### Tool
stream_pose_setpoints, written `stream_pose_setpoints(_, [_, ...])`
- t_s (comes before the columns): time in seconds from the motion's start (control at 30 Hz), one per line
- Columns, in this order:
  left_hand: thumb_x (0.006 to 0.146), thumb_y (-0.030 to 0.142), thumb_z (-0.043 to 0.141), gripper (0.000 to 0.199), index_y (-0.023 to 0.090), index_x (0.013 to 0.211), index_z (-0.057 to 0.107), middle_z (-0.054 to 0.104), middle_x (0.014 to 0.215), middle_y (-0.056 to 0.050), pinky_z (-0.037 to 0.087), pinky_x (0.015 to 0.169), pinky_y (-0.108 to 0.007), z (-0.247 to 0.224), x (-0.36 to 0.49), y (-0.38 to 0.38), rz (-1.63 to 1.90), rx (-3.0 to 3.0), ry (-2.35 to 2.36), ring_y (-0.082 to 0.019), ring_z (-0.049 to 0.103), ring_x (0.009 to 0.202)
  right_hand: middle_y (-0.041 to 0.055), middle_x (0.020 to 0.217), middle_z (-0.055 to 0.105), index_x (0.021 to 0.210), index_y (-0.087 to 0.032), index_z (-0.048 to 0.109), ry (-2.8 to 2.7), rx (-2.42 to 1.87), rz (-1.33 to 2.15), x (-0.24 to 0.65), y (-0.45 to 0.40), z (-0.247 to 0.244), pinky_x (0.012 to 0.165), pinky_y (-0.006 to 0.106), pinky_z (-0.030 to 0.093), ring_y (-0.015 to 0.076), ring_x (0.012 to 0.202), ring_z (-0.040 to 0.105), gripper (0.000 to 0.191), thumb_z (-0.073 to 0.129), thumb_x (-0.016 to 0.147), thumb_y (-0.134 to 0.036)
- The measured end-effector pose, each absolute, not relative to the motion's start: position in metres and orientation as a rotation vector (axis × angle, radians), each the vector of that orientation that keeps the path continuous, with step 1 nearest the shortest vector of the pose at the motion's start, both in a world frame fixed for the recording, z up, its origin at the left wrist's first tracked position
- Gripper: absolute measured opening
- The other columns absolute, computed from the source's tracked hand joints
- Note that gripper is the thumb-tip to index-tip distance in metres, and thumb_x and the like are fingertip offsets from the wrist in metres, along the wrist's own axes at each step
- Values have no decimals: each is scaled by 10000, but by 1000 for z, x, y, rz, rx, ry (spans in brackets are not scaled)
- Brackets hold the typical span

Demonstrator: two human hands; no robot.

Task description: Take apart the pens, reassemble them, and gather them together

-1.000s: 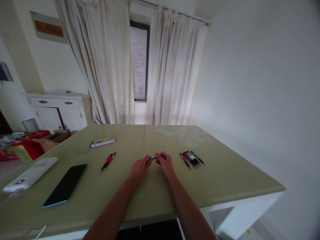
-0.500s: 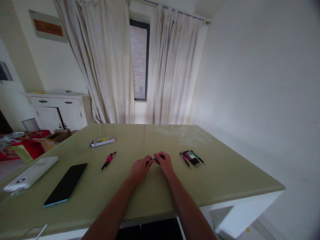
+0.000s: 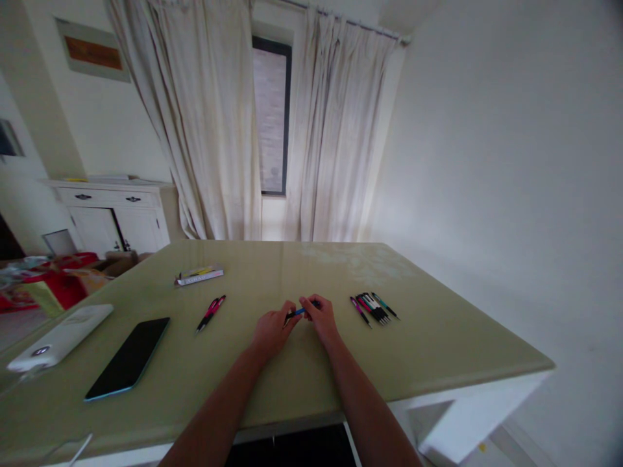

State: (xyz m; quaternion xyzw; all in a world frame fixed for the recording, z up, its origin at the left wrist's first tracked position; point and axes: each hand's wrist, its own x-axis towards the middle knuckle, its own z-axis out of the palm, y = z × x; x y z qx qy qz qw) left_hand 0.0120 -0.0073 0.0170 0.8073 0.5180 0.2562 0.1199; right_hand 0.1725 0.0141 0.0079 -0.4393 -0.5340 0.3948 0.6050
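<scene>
Two pink-and-black pens (image 3: 211, 314) lie on the table, well to the left of my left hand (image 3: 270, 329). That hand is nearly closed, thumb and fingers pinching the dark left end of a blue pen (image 3: 298, 312). The pen spans the narrow gap between my hands; my right hand (image 3: 321, 318), fingers curled in, grips its other end. Farther right, near that hand, lies a row of pens (image 3: 374, 309).
</scene>
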Motion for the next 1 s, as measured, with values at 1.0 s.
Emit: stream_pose_setpoints(1.0, [1021,518,219,467,251,1082,597,738,893,-63,425,709,-300,18,14,-11,614,2530,1497,-238,689,799,-35,426,487,572,-185,593,-1271,-1031,863,173,10,12,425,235,311,98,392,393,496,692,760,-633])
